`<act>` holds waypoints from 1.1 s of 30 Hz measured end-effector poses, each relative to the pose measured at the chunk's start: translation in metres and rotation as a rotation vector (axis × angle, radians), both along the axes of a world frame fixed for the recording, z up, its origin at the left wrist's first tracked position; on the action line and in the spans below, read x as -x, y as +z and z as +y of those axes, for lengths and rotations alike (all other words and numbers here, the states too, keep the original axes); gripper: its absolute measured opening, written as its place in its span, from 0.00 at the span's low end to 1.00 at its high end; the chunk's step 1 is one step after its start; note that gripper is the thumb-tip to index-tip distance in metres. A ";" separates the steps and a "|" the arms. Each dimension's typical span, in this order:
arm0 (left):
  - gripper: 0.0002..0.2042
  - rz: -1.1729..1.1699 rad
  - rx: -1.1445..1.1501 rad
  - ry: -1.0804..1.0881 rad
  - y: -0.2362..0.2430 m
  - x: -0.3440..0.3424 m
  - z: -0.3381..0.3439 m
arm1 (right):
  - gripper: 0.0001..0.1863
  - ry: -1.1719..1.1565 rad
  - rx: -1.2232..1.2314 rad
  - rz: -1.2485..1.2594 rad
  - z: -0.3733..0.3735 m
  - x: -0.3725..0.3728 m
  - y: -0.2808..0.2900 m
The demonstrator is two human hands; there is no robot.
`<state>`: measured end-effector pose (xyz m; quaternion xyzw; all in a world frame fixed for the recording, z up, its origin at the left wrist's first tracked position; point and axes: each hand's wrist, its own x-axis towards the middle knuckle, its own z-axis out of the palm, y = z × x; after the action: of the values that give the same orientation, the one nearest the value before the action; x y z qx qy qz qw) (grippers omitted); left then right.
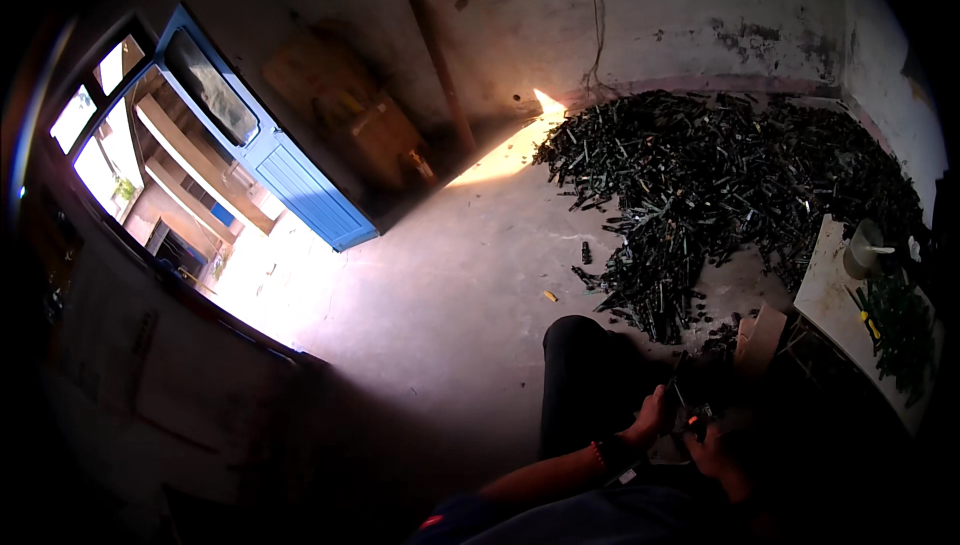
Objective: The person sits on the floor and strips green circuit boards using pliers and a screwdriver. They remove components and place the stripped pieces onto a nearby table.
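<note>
Low in the view, above my lap, my two hands work close together in dim light. My left hand [652, 417] is closed, with a thin dark piece [673, 385] showing at its fingertips; its kind cannot be made out. Just to the right, my right hand [708, 450] is closed round a dark tool with an orange part [693, 421]. The tool's working end is lost in shadow between the hands. A red bead bracelet [598, 455] circles my left wrist. My bent knee [580, 345] in dark trousers is left of the hands.
A wide heap of small black strip-like pieces [690, 185] covers the floor ahead. At right, a pale table [825, 270] bears a grey container [862, 250] and more dark pieces [897, 330]. Brown cardboard [762, 335] stands beside it. A blue door [290, 185] hangs open at left.
</note>
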<state>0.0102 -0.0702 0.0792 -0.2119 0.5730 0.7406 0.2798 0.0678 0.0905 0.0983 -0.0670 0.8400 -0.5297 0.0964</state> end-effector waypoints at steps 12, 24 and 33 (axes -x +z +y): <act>0.27 -0.035 -0.214 0.205 -0.001 -0.003 0.011 | 0.08 -0.005 0.868 -0.992 -0.005 -0.017 0.040; 0.25 -0.154 -0.182 0.018 -0.019 -0.012 0.000 | 0.09 0.033 0.811 -1.036 0.005 -0.017 0.039; 0.25 0.022 -0.062 -0.060 -0.052 -0.018 0.000 | 0.15 -0.006 -0.260 -0.054 0.015 -0.010 -0.009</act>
<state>0.0279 -0.0701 0.0269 -0.1776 0.5589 0.7515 0.3022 0.0780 0.1057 0.0890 -0.0373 0.8989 -0.4183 0.1251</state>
